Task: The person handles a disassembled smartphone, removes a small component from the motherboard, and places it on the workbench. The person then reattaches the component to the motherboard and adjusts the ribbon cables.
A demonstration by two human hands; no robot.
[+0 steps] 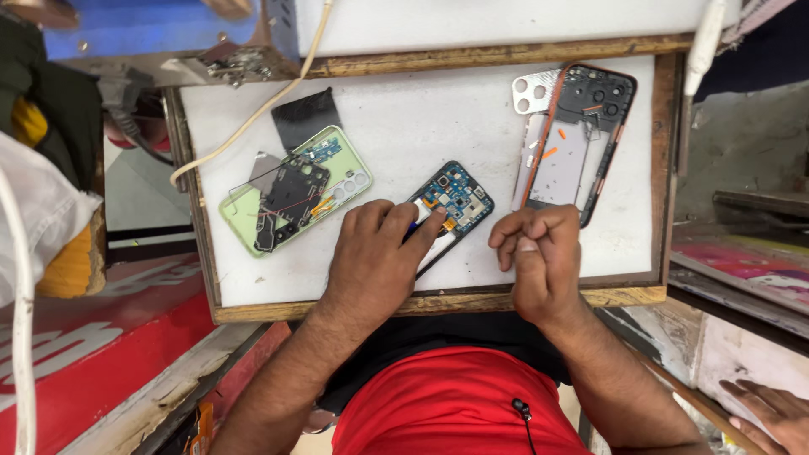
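An opened phone (455,198) with a blue circuit board showing lies in the middle of a white work mat (421,118). My left hand (375,257) rests flat over its lower half and holds it down, with fingers on its edge. My right hand (539,253) hovers just right of the phone. Its fingers are curled and pinched together; whether something small is between them is too small to tell. A light green phone back (324,181) with a dark inner frame (286,202) on it lies to the left. An orange-edged phone frame (581,139) lies at the upper right.
The mat sits in a wooden tray (438,302). A cream cable (261,105) crosses its upper left, beside a dark sheet (305,116). A silver camera plate (533,91) lies by the orange-edged frame. Another person's hand (771,413) shows at the lower right. A red panel (101,337) lies at the left.
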